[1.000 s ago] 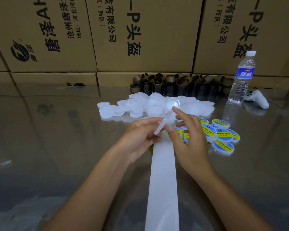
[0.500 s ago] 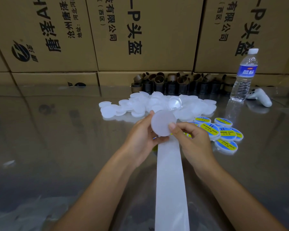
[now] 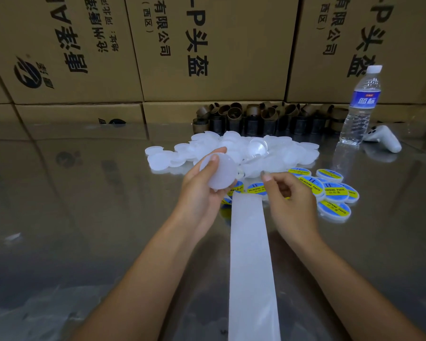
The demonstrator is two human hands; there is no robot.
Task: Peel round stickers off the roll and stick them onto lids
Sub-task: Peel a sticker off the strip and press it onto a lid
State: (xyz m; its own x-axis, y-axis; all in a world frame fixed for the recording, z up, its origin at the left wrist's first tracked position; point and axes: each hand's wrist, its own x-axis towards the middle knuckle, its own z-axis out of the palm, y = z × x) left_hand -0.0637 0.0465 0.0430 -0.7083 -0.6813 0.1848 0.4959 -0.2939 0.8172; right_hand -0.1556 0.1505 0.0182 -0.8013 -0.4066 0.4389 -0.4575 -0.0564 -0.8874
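1. A blank lid is gripped in the left hand, with the thumb laid on its face. It is held above the worktop, just left of the far end of the backing strip.
2. The right hand is held with curled fingers just beside the next sticker on the strip. It cannot be told whether anything is pinched.
3. Done: a small group of labelled lids is laid to the right of the strip.
4. Left: a larger pile of blank lids is seen beyond the hands.
5. Progress is judged to be well short of half.
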